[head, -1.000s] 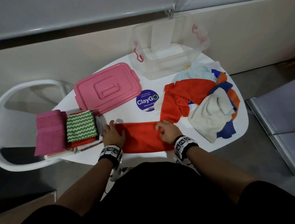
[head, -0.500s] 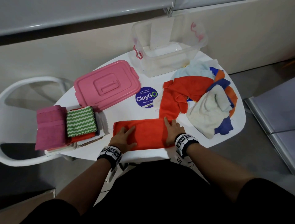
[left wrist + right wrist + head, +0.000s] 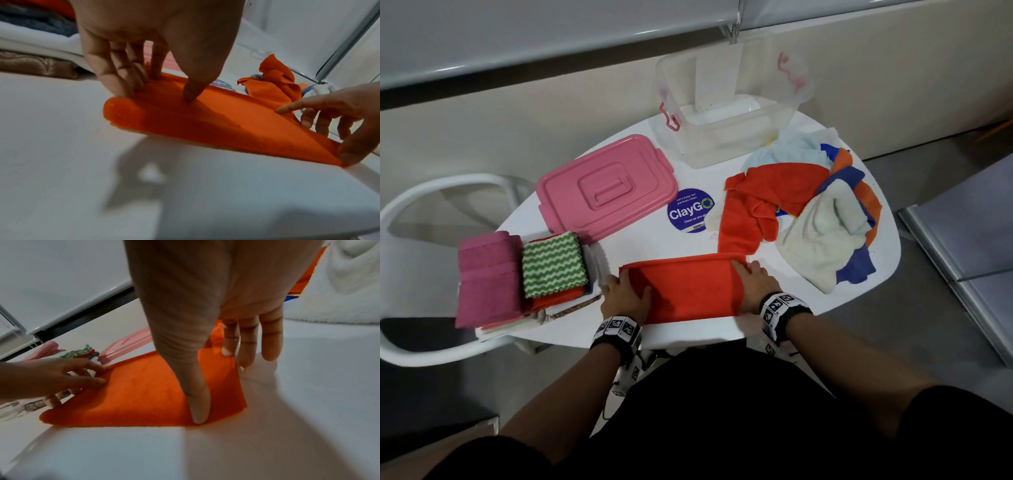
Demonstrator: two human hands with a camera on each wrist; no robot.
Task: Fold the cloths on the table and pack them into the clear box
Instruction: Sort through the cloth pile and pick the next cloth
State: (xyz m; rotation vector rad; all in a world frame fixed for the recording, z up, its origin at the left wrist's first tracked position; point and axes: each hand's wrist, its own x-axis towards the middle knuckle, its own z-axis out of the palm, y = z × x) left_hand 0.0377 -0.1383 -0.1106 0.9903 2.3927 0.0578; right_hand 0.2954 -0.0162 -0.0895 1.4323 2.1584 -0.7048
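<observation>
An orange cloth point(image 3: 688, 291) lies folded into a long strip near the table's front edge. My left hand point(image 3: 630, 284) is at its left end. The thumb lies on top point(image 3: 189, 95) and the fingers tuck in at the raised edge, pinching it. My right hand point(image 3: 750, 277) is at the right end. Its thumb point(image 3: 197, 417) presses the near edge, and its straight fingers touch the far right corner. The clear box point(image 3: 722, 147) stands open at the back of the table. A loose pile of cloths point(image 3: 822, 219) lies to the right.
A pink lid point(image 3: 606, 195) lies at the back left, beside a round purple sticker point(image 3: 690, 210). A stack of folded cloths sits at the left edge, with a green zigzag cloth point(image 3: 553, 267) and a magenta one point(image 3: 486, 277) on top. A white chair point(image 3: 448, 185) stands to the left.
My left hand slid over the strip and back to its left end. My right hand flattened out and settled at the right end. The cloth stays in place.
</observation>
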